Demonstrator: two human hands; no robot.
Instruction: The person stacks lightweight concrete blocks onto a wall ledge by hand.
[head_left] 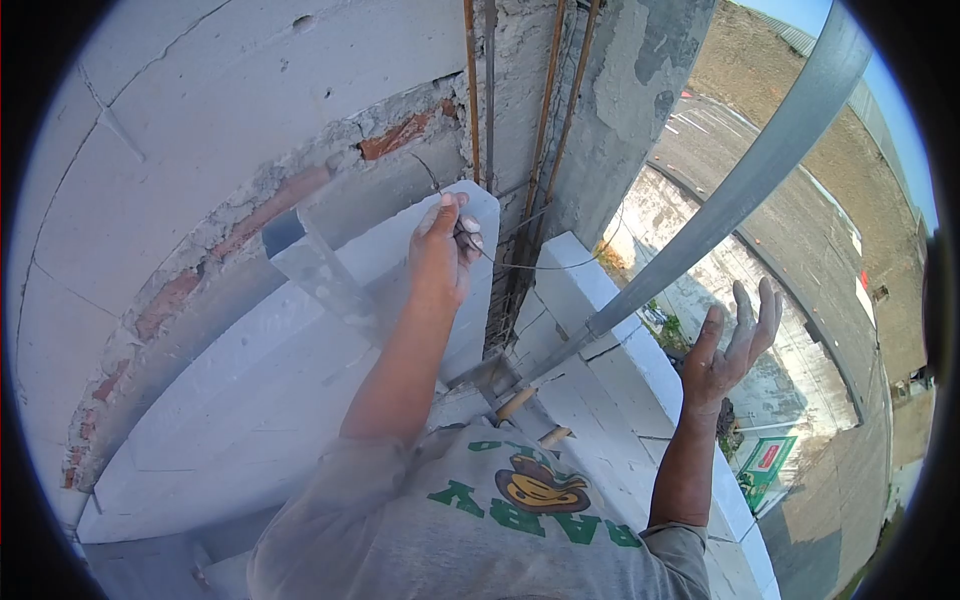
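Note:
My left hand (445, 250) is closed around a thin dark wire (530, 267), above the end of a white block ledge (477, 215). One end of the wire sticks up past my thumb; the rest curves right toward the metal pole. To the right, my right hand (735, 350) is raised with its fingers spread and nothing in it, on the far side of the grey metal pole (720, 215). Rusty vertical rebars (549, 110) stand in the wall gap just beyond my left hand.
A white block wall (610, 400) runs along the right, with a drop to a paved area (800, 250) beyond. Wooden handles (516, 403) lie near my chest. A translucent channel-like piece (325, 270) is left of my forearm. A concrete column (625, 110) rises ahead.

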